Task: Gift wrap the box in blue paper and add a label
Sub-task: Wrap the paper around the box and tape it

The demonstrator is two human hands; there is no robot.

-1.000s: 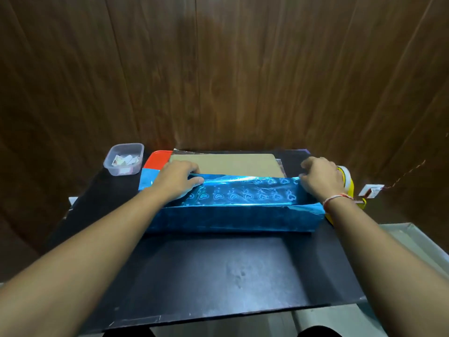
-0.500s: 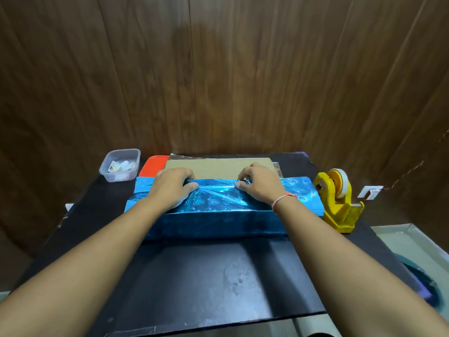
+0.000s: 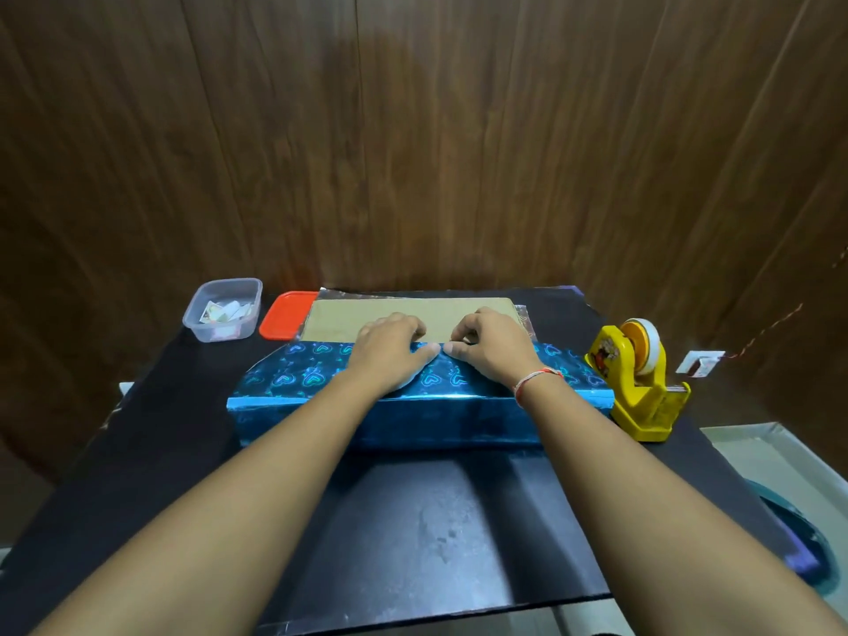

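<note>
Both hands have closed in toward the middle of the box since half a second ago; the right hand (image 3: 493,348) slid left and its thumb now meets the left thumb.

Landmark: the box (image 3: 413,417), lying lengthwise across the far half of the black table (image 3: 413,543).

Containers: clear plastic tub (image 3: 223,309) behind and left of the box, holding a few small printed paper slips. Its red lid (image 3: 285,314) lies flat just right of the tub, behind the box's left end.

Box: near face and top covered in shiny blue paper (image 3: 298,371) with a heart print. Far part of the top is bare brown cardboard. A silvery edge of paper shows behind the box.

Grip: left hand (image 3: 390,351) and right hand rest on the paper's far edge on top of the box, fingers curled down at the edge, thumbs flat on the paper. Whether the fingers pinch the edge or only press it, I cannot tell.

Around: yellow tape dispenser (image 3: 638,383) with a white roll stands just right of the box's right end. Both forearms cross the box's near face and hide part of it. Brown wood wall (image 3: 413,153) behind.
</note>
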